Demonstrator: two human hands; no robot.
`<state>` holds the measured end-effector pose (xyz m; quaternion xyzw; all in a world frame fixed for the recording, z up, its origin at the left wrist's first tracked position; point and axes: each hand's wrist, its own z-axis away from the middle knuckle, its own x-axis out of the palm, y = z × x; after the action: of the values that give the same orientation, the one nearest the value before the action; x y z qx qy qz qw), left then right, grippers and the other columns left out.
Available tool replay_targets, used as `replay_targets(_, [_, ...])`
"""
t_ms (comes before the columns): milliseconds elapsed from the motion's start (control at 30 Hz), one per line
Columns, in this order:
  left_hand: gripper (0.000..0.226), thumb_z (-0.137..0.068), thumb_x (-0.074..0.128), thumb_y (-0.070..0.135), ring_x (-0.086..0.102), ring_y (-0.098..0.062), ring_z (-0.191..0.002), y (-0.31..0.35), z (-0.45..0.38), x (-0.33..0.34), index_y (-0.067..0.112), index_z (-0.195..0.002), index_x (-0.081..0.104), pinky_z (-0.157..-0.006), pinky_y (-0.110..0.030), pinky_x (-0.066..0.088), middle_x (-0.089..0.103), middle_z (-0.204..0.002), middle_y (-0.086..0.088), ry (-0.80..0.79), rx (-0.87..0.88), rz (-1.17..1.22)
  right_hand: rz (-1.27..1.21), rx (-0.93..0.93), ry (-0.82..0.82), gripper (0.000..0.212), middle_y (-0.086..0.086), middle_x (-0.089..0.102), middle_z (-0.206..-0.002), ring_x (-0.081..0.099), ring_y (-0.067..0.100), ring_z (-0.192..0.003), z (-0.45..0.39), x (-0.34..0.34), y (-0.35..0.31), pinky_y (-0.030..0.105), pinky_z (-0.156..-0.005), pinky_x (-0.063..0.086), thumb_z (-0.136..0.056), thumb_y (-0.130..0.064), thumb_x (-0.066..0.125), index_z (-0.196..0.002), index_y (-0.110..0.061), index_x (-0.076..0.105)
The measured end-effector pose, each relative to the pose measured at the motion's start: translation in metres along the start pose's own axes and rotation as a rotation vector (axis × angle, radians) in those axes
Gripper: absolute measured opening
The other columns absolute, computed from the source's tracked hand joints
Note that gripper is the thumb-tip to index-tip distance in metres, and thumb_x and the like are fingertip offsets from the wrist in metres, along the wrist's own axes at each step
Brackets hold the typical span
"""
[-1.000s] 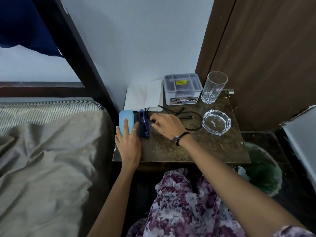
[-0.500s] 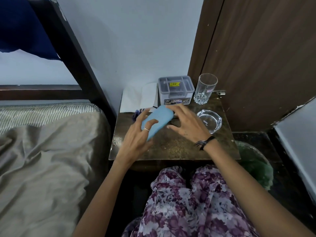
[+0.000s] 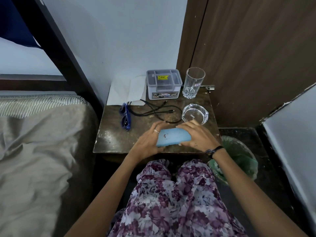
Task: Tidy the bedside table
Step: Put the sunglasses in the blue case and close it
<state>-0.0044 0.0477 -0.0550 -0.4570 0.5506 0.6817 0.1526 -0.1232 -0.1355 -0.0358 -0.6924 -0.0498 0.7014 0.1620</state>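
A light blue glasses case [image 3: 173,136] is held crosswise over the front of the dark bedside table [image 3: 112,134]. My left hand [image 3: 147,142] grips its left end and my right hand [image 3: 198,135] grips its right end. Blue sunglasses [image 3: 125,118] lie folded at the table's left. A black cable [image 3: 157,111] lies looped in the middle. At the back stand a lidded plastic box [image 3: 163,83], a tall empty glass [image 3: 194,82] and white paper [image 3: 127,90]. A glass ashtray [image 3: 195,113] sits at the right, just beyond my right hand.
A bed with a grey sheet [image 3: 34,142] lies close on the left, with a dark bed post [image 3: 56,43] slanting up. A brown door [image 3: 256,48] stands behind the table at the right. A green-lined bin [image 3: 239,156] sits on the floor at the right.
The blue case left its spot beside the sunglasses at the table's left and came to the front middle, turned crosswise. My right hand has joined my left on it.
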Motion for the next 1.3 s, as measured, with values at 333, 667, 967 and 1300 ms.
replay_targets(333, [0.1,-0.06,0.087,0.015,0.049,-0.006,-0.116,-0.036,0.01,0.003,0.023,-0.139,0.027,-0.093,-0.014,0.036,0.053,-0.124,0.005,0.149,-0.298,0.423,0.061,-0.031,0.149,0.068,0.0,0.054,-0.126,0.044,0.018,-0.113,0.001,0.022,-0.005,0.035,-0.096,0.043,-0.074,-0.051,0.066,-0.13,-0.017,0.049])
replay_targets(667, [0.101,-0.059,0.087,0.022,0.051,-0.012,-0.116,-0.036,0.009,0.005,0.027,-0.14,0.026,-0.092,-0.026,0.039,0.059,-0.128,-0.004,0.189,-0.349,0.398,0.416,-0.265,0.423,0.057,0.006,0.067,-0.103,0.062,0.022,-0.09,-0.011,0.043,-0.008,0.03,-0.084,0.042,-0.08,-0.05,0.055,-0.119,-0.009,0.057])
replay_targets(967, [0.105,-0.056,0.088,0.028,0.054,-0.018,-0.118,-0.035,0.009,0.005,0.033,-0.139,0.023,-0.097,-0.04,0.043,0.062,-0.123,-0.001,0.227,-0.346,0.415,0.598,-0.638,0.485,0.056,0.009,0.073,-0.086,0.066,0.019,-0.072,-0.033,0.033,0.007,0.029,-0.068,0.055,-0.083,-0.049,0.05,-0.099,0.002,0.067])
replay_targets(1300, [0.106,-0.054,0.089,0.027,0.053,-0.016,-0.121,-0.035,0.008,0.004,0.037,-0.137,0.024,-0.093,-0.039,0.047,0.051,-0.126,0.016,0.221,-0.337,0.376,0.612,-0.642,0.357,0.049,-0.003,0.065,-0.06,0.058,0.012,-0.053,-0.059,-0.004,0.005,0.022,-0.04,0.041,-0.086,-0.047,0.035,-0.095,-0.013,0.068])
